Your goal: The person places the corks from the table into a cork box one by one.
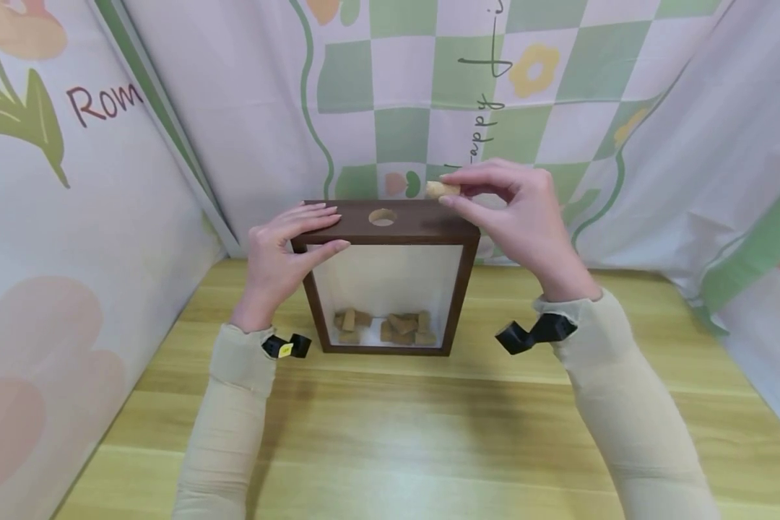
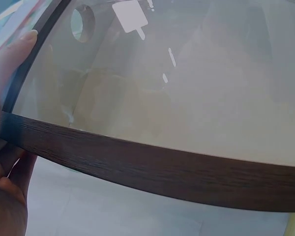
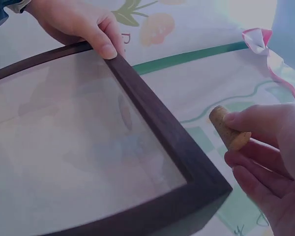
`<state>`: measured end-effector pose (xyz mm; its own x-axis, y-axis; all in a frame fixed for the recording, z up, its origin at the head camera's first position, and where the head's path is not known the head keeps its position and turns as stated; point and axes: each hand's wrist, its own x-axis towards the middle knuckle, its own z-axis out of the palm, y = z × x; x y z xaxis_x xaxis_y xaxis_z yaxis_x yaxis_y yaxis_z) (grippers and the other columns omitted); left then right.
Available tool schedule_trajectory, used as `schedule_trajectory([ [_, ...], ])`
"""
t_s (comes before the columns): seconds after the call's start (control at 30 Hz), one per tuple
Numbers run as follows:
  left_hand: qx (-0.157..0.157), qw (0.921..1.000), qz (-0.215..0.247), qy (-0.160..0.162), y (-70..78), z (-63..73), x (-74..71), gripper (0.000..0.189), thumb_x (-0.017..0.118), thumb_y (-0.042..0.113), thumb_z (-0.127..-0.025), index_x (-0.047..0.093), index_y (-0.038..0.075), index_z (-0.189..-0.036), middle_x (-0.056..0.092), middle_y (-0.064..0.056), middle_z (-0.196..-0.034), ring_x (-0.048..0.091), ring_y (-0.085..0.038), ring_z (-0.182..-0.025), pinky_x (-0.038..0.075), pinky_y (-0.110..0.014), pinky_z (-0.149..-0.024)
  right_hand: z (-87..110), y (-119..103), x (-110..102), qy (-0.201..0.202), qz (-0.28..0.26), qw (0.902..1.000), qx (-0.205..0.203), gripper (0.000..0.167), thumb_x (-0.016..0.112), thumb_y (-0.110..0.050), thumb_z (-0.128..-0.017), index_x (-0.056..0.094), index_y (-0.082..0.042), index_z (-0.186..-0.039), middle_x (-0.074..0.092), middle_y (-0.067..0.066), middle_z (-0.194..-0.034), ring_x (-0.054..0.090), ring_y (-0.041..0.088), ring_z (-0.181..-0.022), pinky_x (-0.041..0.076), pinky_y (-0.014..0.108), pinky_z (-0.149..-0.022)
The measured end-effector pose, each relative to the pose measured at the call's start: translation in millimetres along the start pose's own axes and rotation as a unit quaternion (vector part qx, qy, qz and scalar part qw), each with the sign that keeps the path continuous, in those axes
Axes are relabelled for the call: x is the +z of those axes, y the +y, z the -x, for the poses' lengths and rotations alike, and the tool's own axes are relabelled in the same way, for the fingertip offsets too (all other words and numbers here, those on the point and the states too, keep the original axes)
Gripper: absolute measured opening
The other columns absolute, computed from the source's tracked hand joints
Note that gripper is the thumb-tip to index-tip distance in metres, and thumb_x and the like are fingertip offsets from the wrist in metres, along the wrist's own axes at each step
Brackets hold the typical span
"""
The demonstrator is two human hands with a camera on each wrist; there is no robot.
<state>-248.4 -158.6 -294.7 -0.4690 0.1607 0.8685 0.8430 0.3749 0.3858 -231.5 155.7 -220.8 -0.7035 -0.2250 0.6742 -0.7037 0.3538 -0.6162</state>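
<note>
A dark brown wooden shadow box [image 1: 396, 352] with a clear front stands upright on the table, a round hole [image 1: 383, 217] in its top. Several corks [image 1: 403, 326] lie in two groups at the bottom inside. My left hand [image 1: 286, 238] grips the box's upper left corner, fingers over the top and thumb at the front edge. Between thumb and fingers, my right hand [image 1: 520, 209] pinches a cork [image 3: 228, 129] just above the top's right end, to the right of the hole. The cork is apart from the box.
The wood-grain table [image 1: 390, 440] spreads in front of and beside the box. Behind it hangs a green and white checked curtain [image 1: 403, 133], with a white printed curtain [image 1: 52, 238] along the left. A ribbon bow [image 3: 258, 40] shows in the right wrist view.
</note>
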Motion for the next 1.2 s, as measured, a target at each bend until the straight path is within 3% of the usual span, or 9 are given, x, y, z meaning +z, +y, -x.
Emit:
schedule_trajectory([
  [0.1, 0.0, 1.0, 0.001, 0.0, -0.1, -0.3, 0.2, 0.04, 0.094, 0.005, -0.069, 0.082, 0.008, -0.107, 0.075, -0.003, -0.112, 0.066, -0.023, -0.116, 0.045, -0.038, -0.109, -8.6, -2, 5, -0.032, 0.006, 0.9993, -0.018, 0.023, 0.08, -0.004, -0.089, 0.08, -0.008, -0.112, 0.072, 0.001, -0.112, 0.067, 0.013, -0.095, 0.055, 0.029, -0.094],
  [0.27, -0.003, 1.0, 0.0, 0.0, 1.2, -1.3, -0.3, 0.039, 0.094, 0.006, -0.07, 0.082, 0.009, -0.107, 0.075, -0.001, -0.113, 0.066, -0.022, -0.116, 0.044, -0.039, -0.11, -20.8, -4, 16, -0.074, 0.009, 0.9972, 0.0, 0.019, 0.08, -0.011, -0.091, 0.079, -0.008, -0.11, 0.074, -0.002, -0.108, 0.07, 0.011, -0.094, 0.056, 0.027, -0.09],
  [0.47, -0.004, 1.0, -0.001, 0.001, 1.4, -1.8, -0.3, 0.038, 0.094, 0.007, -0.071, 0.082, 0.009, -0.107, 0.075, 0.0, -0.112, 0.066, -0.021, -0.116, 0.044, -0.038, -0.11, -30.2, 0, 28, -0.096, 0.034, 0.9946, 0.02, 0.018, 0.083, -0.02, -0.088, 0.08, -0.011, -0.103, 0.076, -0.003, -0.097, 0.072, 0.01, -0.086, 0.058, 0.025, -0.082],
  [0.73, 0.0, 1.0, 0.0, -0.002, 0.0, -2.4, 2.8, 0.039, 0.094, 0.007, -0.07, 0.082, 0.008, -0.107, 0.075, -0.001, -0.112, 0.066, -0.022, -0.115, 0.044, -0.038, -0.11, -32.7, 4, 35, -0.133, 0.043, 0.99, 0.018, 0.02, 0.083, -0.022, -0.089, 0.081, -0.014, -0.108, 0.076, -0.002, -0.102, 0.072, 0.009, -0.088, 0.059, 0.028, -0.081],
  [0.97, -0.001, 1.0, -0.001, 0.0, -1.0, -2.5, 3.3, 0.039, 0.095, 0.007, -0.07, 0.082, 0.008, -0.107, 0.075, -0.001, -0.112, 0.067, -0.023, -0.115, 0.044, -0.038, -0.11, -27.7, 6, 32, -0.123, 0.028, 0.9919, 0.01, 0.028, 0.081, -0.03, -0.091, 0.079, -0.017, -0.116, 0.073, -0.006, -0.118, 0.067, 0.008, -0.107, 0.056, 0.028, -0.092],
  [1.2, 0.006, 1.0, -0.002, 0.001, -0.6, -0.9, 0.8, 0.038, 0.094, 0.006, -0.071, 0.081, 0.008, -0.107, 0.075, -0.002, -0.111, 0.067, -0.023, -0.115, 0.043, -0.039, -0.111, -13.6, 8, 13, -0.089, 0.042, 0.9937, 0.054, 0.034, 0.078, -0.04, -0.092, 0.077, -0.023, -0.121, 0.068, -0.01, -0.128, 0.06, 0.009, -0.12, 0.049, 0.034, -0.103],
])
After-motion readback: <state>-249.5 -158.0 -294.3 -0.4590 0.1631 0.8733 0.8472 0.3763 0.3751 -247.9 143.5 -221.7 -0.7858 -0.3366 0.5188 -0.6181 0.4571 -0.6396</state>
